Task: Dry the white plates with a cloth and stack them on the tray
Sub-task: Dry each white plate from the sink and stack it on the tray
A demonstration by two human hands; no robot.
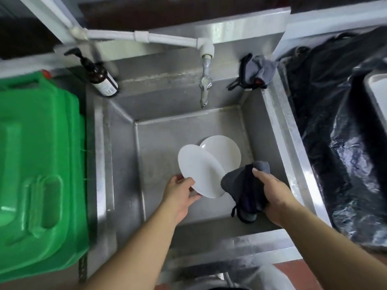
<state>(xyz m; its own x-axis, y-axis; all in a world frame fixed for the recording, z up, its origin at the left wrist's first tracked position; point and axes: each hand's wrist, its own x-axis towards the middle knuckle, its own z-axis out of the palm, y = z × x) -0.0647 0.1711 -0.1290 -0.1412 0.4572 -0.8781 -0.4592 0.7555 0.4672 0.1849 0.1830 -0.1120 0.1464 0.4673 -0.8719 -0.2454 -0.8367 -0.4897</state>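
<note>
Gripping the near edge of a white plate [200, 171], the left hand [180, 196] has its thumb curled over the rim and its fingers tucked underneath, and the plate sits tilted above the steel sink [123, 164]. The right hand [272, 192] is bunched tight round a dark grey cloth [243, 185], fingers wrapped into the folds, and the cloth touches the plate's right edge. A second white plate [225, 150] lies flat on the sink floor towards the far right corner, partly covered by the held one. The tap [204, 84] hangs over the far wall of the basin, fed by a white pipe [146, 37]. On the far left corner of the rim stands a brown pump bottle [102, 77]; on the far right corner another grey cloth [254, 72] lies crumpled. A green plastic container [39, 164] crowds the left edge, black plastic sheeting [339, 130] the right.
</note>
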